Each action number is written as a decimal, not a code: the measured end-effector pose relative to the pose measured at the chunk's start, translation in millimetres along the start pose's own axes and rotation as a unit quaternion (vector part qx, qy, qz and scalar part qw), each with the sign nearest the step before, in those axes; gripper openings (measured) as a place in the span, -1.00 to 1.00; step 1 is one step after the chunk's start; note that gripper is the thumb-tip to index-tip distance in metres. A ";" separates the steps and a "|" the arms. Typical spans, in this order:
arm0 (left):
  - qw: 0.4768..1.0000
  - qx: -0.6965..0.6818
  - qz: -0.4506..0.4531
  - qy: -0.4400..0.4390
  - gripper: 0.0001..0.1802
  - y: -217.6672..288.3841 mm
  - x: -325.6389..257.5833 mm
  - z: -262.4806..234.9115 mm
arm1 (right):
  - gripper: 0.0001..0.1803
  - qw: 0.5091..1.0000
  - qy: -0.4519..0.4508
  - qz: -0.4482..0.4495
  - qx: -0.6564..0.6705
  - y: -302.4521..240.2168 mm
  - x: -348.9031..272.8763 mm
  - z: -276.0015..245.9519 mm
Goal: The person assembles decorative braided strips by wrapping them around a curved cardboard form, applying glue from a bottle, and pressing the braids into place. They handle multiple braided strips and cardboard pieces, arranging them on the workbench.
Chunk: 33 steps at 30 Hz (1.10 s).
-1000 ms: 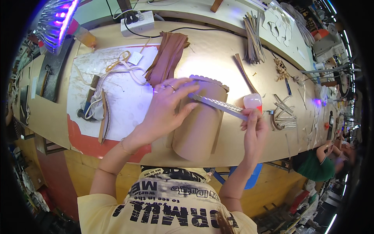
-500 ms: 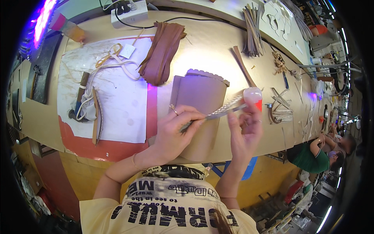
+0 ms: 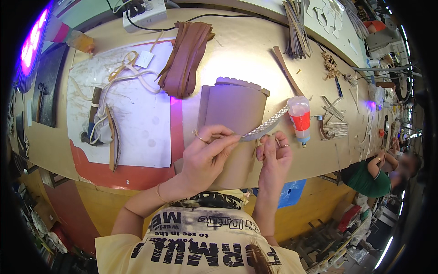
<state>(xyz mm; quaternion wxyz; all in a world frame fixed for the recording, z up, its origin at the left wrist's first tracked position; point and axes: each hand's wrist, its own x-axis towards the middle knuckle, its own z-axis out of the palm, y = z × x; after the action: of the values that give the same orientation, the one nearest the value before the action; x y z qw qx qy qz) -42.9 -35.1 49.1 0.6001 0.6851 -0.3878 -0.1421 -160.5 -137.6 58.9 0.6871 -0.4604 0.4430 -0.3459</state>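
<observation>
My left hand (image 3: 207, 155) pinches one end of a pale braided strap (image 3: 270, 122) with a grey edge. From those fingertips the strap arcs up to the right, its far end beside a translucent squeeze bottle (image 3: 299, 109) with a red band, which lies on the worktop. Just below the strap is my right hand (image 3: 273, 157), thumb and fingers drawn together; whatever is between them is hidden. Beneath both hands lie brown curved panels (image 3: 235, 107) with a scalloped far edge.
A bundle of brown leather strips (image 3: 186, 59) lies at the back. To the left, a hammer (image 3: 95, 109) and white cord rest on a white sheet (image 3: 141, 146). More braided pieces (image 3: 335, 123) lie right of the bottle. A person in green (image 3: 369, 178) sits far right.
My right hand has come away from the bottle, down and left to below the strap. The braided strap now shows in a fuller curve. My left hand keeps its pinch.
</observation>
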 end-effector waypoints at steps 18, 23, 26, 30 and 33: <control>0.993 0.097 0.038 -0.060 -0.71 7.7 8.3 -4.6 | -0.74 0.778 -0.035 -0.487 -0.395 5.6 -7.0 -2.9; 0.993 0.088 0.030 -0.075 -0.72 9.0 9.1 -6.7 | -0.88 0.927 -0.030 -0.300 -0.223 6.4 11.6 -0.9; 0.993 0.085 0.032 -0.079 -0.72 9.0 9.0 -7.5 | -0.93 0.960 -0.036 -0.230 -0.158 8.1 13.6 -0.1; 0.992 0.087 0.032 -0.091 -0.72 9.6 9.0 -8.8 | -0.95 0.960 -0.055 -0.213 -0.176 9.4 15.0 -3.9; 0.990 0.089 0.038 -0.102 -0.72 9.9 9.6 -10.5 | -0.95 0.961 -0.058 -0.194 -0.186 10.9 16.4 -6.9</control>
<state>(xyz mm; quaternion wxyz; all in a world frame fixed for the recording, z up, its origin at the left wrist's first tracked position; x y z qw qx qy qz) -33.2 -34.1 63.5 0.4989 0.7025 -0.4837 -0.1535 -160.1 -150.7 42.6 0.5335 -0.6765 0.3610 -0.3570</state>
